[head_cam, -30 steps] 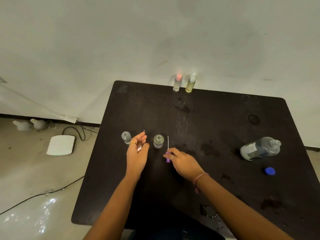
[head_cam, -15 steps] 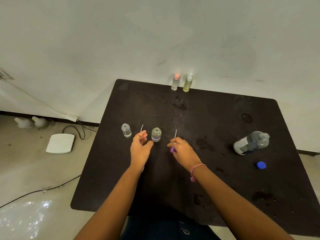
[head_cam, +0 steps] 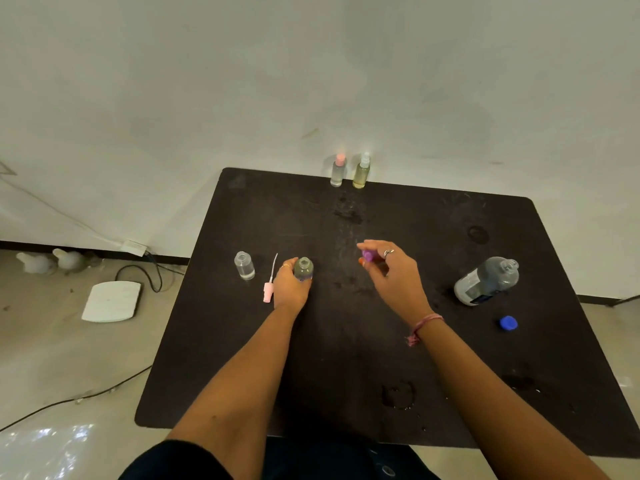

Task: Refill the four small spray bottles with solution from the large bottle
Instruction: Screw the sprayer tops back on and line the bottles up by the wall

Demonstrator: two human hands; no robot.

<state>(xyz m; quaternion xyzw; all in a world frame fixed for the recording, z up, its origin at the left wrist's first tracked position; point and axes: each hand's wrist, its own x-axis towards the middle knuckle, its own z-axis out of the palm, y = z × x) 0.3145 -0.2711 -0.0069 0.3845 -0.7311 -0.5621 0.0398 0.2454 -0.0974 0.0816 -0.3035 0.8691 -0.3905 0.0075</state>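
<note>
Table (head_cam: pixel 433 358) — four small bottles (head_cam: pixel 303 269).

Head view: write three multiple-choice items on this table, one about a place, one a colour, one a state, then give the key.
1. Where does the pink pump lie?
A. on the table, left of the left hand
B. screwed onto a bottle
C. on the floor

2. What colour is the loose cap near the big bottle?
A. red
B. blue
C. white

3. In what state is the bottle held by the left hand?
A. capped
B. tipped on its side
C. upright with an open neck

Key: 1 A, the pump lies flat on the tabletop just left of that hand. 2 B, the cap right of the right hand is plainly blue. 3 C, the neck shows as an open ring while the bottle stands.
</note>
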